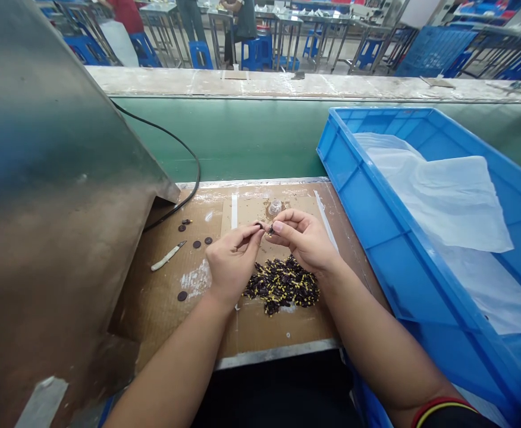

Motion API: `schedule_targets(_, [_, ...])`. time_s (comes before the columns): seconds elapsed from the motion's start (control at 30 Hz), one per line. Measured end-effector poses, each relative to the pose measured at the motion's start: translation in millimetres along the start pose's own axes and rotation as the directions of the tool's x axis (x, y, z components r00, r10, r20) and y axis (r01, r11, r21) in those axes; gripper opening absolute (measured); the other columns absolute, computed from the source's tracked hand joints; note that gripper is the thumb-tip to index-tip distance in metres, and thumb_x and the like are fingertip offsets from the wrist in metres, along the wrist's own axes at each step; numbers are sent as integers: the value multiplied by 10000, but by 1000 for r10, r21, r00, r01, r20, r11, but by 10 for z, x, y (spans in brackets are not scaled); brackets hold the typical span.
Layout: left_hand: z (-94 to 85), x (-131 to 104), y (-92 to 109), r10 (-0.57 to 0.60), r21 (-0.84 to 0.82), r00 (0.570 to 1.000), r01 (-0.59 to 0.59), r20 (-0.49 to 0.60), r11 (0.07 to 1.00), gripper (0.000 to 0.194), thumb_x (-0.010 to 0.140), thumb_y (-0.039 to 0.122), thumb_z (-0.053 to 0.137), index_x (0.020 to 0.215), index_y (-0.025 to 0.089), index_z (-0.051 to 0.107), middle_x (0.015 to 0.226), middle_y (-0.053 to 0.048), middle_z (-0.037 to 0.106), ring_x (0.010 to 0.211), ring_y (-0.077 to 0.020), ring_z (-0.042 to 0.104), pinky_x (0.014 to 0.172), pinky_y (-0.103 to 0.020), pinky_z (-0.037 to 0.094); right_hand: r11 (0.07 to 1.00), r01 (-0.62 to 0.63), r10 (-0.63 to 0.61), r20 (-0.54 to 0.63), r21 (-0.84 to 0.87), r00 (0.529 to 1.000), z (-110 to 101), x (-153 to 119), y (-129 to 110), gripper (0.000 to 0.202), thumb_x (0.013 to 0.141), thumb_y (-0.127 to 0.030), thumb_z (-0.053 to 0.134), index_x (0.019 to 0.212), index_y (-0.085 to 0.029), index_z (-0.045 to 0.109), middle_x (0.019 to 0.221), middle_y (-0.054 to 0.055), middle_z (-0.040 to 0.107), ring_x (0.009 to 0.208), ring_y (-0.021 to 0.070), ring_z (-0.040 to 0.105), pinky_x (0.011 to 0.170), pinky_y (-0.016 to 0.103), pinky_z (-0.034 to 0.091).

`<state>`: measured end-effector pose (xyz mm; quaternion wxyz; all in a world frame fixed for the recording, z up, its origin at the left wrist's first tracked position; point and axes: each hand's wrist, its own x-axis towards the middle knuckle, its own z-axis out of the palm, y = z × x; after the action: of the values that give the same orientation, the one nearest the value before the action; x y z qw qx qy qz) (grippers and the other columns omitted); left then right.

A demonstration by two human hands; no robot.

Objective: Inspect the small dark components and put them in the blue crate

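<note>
Just beyond the heap of black, yellow-ended parts (pixel 287 286), the left hand (pixel 234 258) pinches what looks like a dark disc (pixel 259 225) and the right hand (pixel 304 239) a small black piece (pixel 270 230); a loose fingertip grip could drop that piece among its uncountable lookalikes. Left of the heap lie four loose discs (pixel 197 244), one white-handled knife (pixel 168 256) and one stray part (pixel 187 222); one clear cup (pixel 275 207) sits beyond it.

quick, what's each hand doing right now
Left hand: closed, pinching a dark rounded piece.
Right hand: closed, pinching a small dark part, too small to identify.
</note>
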<state>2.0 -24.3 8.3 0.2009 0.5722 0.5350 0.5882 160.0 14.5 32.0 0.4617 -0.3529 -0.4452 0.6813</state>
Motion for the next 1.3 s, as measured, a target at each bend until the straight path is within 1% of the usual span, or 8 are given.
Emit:
schedule_targets(0.17, [32, 44, 13, -216, -304, 976, 211, 18, 929, 149, 810, 257, 809, 949, 208, 792, 1000, -68, 771, 905, -183, 748, 908, -326, 619, 999, 34, -34, -24, 3, 999, 37, -10, -18, 321, 750, -445, 857, 956, -268, 685, 914, 9, 730, 902, 174, 703, 831, 348, 626])
schedule_targets(0.33, [24, 138, 6, -450, -703, 859, 477, 244, 528, 231, 681, 275, 915, 848, 192, 778, 946, -64, 773, 812, -117, 737, 772, -181, 603, 982, 167, -175, -90, -92, 980, 85, -28, -28, 257, 775, -437, 838, 922, -259, 725, 832, 8, 734, 812, 163, 697, 619, 274, 550])
schedule_targets(0.47, [7, 144, 11, -483, -732, 803, 556, 350, 393, 274, 644, 294, 940, 853, 216, 780, 952, -39, 771, 786, -76, 713, 759, -140, 578, 975, 174, -185, -68, -139, 980, 134, -70, -47, 260, 805, -452, 815, 842, -235, 678, 767, 6, 733, 693, 141, 676, 593, 277, 536])
schedule_targets(0.67, [10, 131, 34, -458, -735, 817, 542, 349, 407, 252, 651, 292, 936, 849, 234, 792, 986, -32, 774, 851, -90, 716, 827, -165, 581, 956, 254, -263, -44, -147, 964, 192, -101, -58, 185, 841, -393, 790, 905, -243, 704, 818, -1, 740, 756, 139, 697, 693, 287, 587])
schedule_targets(0.87, [51, 105, 6, -371, -688, 907, 399, 199, 606, 216, 717, 232, 893, 913, 221, 801, 986, -53, 775, 946, -143, 734, 934, -235, 581, 941, 311, -318, -31, -132, 948, 188, -105, -7, 195, 851, -352, 787, 981, -217, 733, 962, 32, 768, 905, 160, 730, 815, 312, 623])
schedule_targets(1.07, [46, 59, -56, -325, -532, 937, 342, 130, 774, 212, 780, 241, 849, 981, 198, 798, 1051, -91, 763, 1009, -187, 724, 992, -322, 569, 932, 319, -331, -44, -174, 943, 194, -103, 11, 183, 839, -317, 800, 968, -202, 738, 955, 31, 773, 883, 145, 735, 840, 300, 624])
schedule_targets(1.13, [41, 67, -37, -355, -570, 926, 362, 129, 738, 200, 766, 240, 858, 953, 199, 801, 996, -78, 771, 936, -163, 730, 936, -289, 584, 932, 317, -329, -42, -178, 943, 195, -104, 13, 186, 837, -312, 800, 976, -203, 740, 939, 25, 773, 870, 144, 736, 833, 301, 627])
schedule_targets(1.3, [7, 124, 15, -481, -741, 842, 482, 243, 468, 208, 691, 233, 902, 864, 185, 798, 940, -50, 773, 856, -114, 720, 869, -210, 581, 910, 353, -372, -49, -217, 927, 200, -115, 28, 199, 860, -259, 767, 1049, -202, 744, 979, 32, 779, 895, 149, 740, 854, 317, 627])
